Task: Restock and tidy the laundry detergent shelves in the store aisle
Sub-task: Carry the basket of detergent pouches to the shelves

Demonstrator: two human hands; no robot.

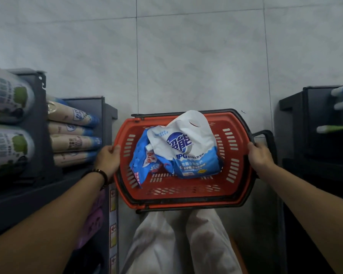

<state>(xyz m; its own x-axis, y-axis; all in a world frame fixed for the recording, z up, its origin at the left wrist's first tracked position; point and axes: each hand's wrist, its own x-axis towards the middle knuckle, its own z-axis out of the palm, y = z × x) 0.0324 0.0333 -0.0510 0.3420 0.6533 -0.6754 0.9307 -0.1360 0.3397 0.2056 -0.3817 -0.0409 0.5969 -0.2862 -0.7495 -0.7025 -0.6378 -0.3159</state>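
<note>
The left hand [108, 161] and right hand [259, 156] are gripping the red basket's [182, 196] opposite side rims. Two detergent pouches [188, 153] are lying against its far edge, apparently awaiting the partly stocked shelves [38, 123].

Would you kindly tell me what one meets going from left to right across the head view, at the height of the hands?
The cream detergent bottles, left hand gripping the red basket by its rim, small blue pouch, large white-and-blue detergent pouch, right hand on the opposite rim, dark shelf unit.
</note>
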